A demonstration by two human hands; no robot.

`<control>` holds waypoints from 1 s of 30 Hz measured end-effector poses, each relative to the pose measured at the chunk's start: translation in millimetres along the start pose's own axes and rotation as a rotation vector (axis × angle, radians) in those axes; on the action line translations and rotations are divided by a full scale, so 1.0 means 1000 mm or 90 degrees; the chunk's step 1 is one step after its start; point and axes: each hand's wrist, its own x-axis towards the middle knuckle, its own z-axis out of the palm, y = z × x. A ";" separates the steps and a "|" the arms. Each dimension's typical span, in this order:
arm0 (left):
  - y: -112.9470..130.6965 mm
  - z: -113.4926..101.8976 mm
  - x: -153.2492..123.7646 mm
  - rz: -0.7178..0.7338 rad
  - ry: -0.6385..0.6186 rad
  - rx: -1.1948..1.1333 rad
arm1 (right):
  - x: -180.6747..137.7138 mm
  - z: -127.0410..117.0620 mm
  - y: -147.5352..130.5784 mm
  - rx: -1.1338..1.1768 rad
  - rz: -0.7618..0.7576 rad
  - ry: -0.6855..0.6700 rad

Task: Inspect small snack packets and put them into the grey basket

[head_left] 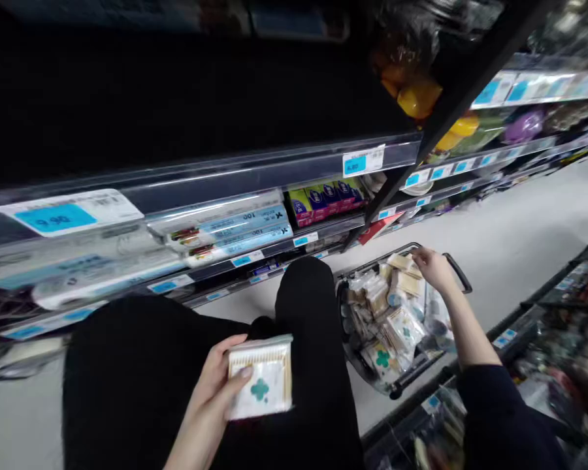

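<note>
My left hand (pixel 220 388) is closed around a flat clear pack of cotton swabs (pixel 267 385), its thumb pressed on the front. The pack has a white label with a green clover shape, and swab tips show along its upper edge. It is held over my legs. To the right, my right hand (pixel 434 267) reaches into a shopping basket (pixel 372 375) with its fingers pinched at a tan pack of cotton swabs (pixel 404 266) near the far rim. More swab packs (pixel 404 329) lie heaped in the basket, some with the same clover label.
Dark shelves with price tags (pixel 61 215) run along the left and ahead. Rolls in blue-and-clear wrap (pixel 240 225) and purple-green boxes (pixel 326 199) sit on a low shelf. Another goods rack (pixel 558 365) stands at the right. Pale floor (pixel 529 215) lies between the racks.
</note>
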 end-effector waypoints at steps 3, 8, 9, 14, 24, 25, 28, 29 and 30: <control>-0.002 0.007 -0.003 0.006 -0.024 -0.011 | -0.034 0.025 -0.043 0.064 -0.087 -0.070; -0.004 0.008 -0.009 0.019 -0.160 -0.013 | -0.117 0.055 -0.126 0.536 -0.154 -0.408; -0.004 0.008 -0.011 0.024 -0.176 -0.010 | -0.130 0.059 -0.138 0.614 -0.128 -0.488; -0.003 0.002 -0.019 0.058 -0.210 -0.064 | -0.164 0.085 -0.155 0.942 0.051 -0.630; 0.010 -0.024 0.007 0.039 -0.015 -0.018 | -0.155 0.061 -0.037 0.818 -0.053 -0.070; 0.010 -0.027 0.009 0.037 -0.016 -0.004 | -0.143 0.043 -0.018 0.601 -0.008 0.073; 0.008 -0.033 0.012 0.033 -0.024 0.025 | -0.105 0.010 0.027 -0.121 0.014 0.167; 0.008 -0.034 0.012 0.032 -0.026 0.030 | -0.093 0.007 0.036 -0.285 -0.013 0.121; 0.007 -0.034 0.012 0.030 -0.026 0.034 | -0.083 0.008 0.044 -0.358 -0.036 0.084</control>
